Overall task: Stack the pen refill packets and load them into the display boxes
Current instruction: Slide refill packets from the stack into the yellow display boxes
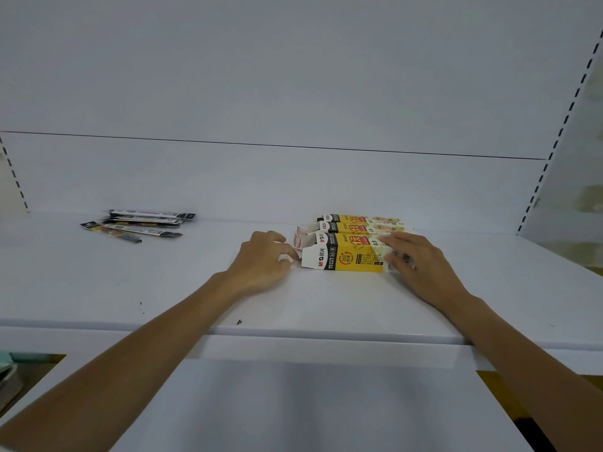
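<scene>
On the white shelf (326, 305) in front of you, a loose heap of pen refill packets (137, 223) lies far to the left, near the back panel (293, 93) and well apart from both hands. Nothing stands between the heap and the boxes. A slotted upright (554, 141) runs up the right side.

Your left hand (261, 262) sits at the open left end of the nearest box (346, 259) with its fingers curled in. Whether they pinch a flap cannot be told. Your right hand (421, 265) lies over the box's right end, fingers fairly straight across the top and thumb against the front face.

That box lies on its side, yellow with a black and white band, white flaps open to the left. Two matching boxes (355, 223) lie just behind it, side by side and touching.
</scene>
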`<act>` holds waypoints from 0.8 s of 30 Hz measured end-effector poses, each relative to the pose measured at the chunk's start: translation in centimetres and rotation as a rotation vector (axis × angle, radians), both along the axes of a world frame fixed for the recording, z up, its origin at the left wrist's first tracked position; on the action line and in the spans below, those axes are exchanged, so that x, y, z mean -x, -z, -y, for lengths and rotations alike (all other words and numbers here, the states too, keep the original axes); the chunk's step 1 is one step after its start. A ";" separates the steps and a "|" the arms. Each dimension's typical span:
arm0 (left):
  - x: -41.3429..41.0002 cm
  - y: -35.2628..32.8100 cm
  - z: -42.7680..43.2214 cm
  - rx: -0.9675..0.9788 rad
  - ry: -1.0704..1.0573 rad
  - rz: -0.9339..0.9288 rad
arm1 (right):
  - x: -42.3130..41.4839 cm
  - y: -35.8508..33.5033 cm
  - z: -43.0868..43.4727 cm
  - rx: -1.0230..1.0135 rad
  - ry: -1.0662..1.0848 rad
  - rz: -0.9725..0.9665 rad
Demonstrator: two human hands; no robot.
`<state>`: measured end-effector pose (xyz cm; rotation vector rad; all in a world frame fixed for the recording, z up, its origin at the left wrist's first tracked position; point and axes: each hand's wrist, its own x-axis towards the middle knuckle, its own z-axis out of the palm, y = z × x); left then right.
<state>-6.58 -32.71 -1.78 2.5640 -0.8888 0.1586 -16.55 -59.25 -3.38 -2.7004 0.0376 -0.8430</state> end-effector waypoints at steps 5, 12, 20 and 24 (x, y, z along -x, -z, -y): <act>0.7 0.1 1.0 -0.234 -0.168 0.347 | 0.4 -0.3 -0.3 0.032 0.006 0.016; 0.8 0.5 2.3 0.012 -0.195 0.038 | 0.4 -0.7 -0.7 -0.032 0.315 0.032; 0.7 0.7 2.7 0.098 -0.081 -0.108 | 0.5 -0.5 -0.5 -0.108 0.373 -0.021; 1.0 -0.2 3.0 0.120 -0.041 -0.316 | 0.6 -0.5 -0.1 -0.174 0.361 -0.025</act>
